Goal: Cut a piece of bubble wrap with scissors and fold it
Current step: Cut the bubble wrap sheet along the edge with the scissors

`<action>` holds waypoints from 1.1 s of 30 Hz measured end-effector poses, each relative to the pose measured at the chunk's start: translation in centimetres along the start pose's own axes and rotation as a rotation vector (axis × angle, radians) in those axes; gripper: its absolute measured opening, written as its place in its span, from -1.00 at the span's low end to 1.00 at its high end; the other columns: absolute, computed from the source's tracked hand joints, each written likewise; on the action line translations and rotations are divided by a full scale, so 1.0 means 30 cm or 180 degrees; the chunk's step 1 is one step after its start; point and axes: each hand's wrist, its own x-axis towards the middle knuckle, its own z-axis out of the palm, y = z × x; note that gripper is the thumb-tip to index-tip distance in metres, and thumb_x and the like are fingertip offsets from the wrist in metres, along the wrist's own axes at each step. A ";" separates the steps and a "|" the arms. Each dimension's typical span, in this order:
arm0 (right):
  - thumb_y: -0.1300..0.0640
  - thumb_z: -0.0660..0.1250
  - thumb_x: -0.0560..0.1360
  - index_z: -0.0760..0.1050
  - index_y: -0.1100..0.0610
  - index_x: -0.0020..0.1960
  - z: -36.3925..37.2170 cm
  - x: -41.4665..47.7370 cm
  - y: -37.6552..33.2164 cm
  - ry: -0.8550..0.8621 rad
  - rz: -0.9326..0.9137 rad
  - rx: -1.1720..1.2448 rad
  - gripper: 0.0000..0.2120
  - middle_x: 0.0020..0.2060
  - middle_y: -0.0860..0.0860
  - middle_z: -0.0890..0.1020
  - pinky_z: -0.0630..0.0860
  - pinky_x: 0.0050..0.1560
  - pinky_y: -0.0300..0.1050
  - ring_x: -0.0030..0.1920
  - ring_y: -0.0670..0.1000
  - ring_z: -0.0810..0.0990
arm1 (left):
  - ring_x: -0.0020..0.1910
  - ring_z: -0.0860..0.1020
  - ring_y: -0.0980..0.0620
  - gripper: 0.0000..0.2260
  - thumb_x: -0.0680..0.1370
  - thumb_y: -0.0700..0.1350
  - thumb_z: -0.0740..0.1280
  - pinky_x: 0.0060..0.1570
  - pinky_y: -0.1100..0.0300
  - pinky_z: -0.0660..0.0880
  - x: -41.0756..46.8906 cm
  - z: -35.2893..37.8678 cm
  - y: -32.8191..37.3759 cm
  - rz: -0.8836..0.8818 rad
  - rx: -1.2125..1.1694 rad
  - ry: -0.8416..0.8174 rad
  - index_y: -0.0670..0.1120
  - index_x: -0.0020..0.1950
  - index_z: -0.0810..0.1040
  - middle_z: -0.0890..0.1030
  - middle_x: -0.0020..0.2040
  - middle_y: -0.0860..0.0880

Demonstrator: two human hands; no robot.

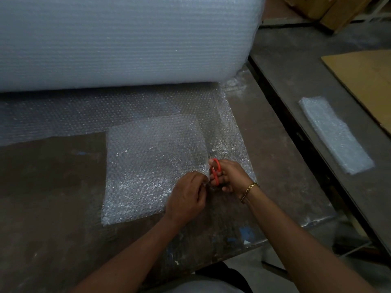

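A big roll of bubble wrap (127, 39) lies across the back of the worktable (53, 197), with its loose sheet (105, 108) spread toward me. On that sheet a doubled-over flap of bubble wrap (148, 161) lies flat. My left hand (186, 195) pinches the flap's right edge near its lower corner. Right beside it, my right hand (228, 176) grips red-handled scissors (215, 171), whose blades point away from me along that edge and are mostly hidden by the wrap.
To the right, a second table (296, 70) holds a folded bubble wrap piece (336, 134) and a flat cardboard sheet (368, 81). Cardboard boxes (330, 9) stand at the back right. A narrow gap separates the two tables.
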 end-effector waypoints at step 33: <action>-0.11 0.44 0.50 0.62 0.05 -0.02 -0.014 -0.006 0.019 0.0046 -0.0163 0.0025 -0.77 -0.24 0.01 0.70 0.43 -0.48 -0.25 -0.28 -0.03 0.63 | 0.06 0.50 -0.02 -0.71 0.52 -0.07 0.34 0.02 0.12 0.46 0.007 -0.002 -0.004 -0.0241 0.0088 -0.0318 -0.09 0.22 0.47 0.51 0.14 -0.05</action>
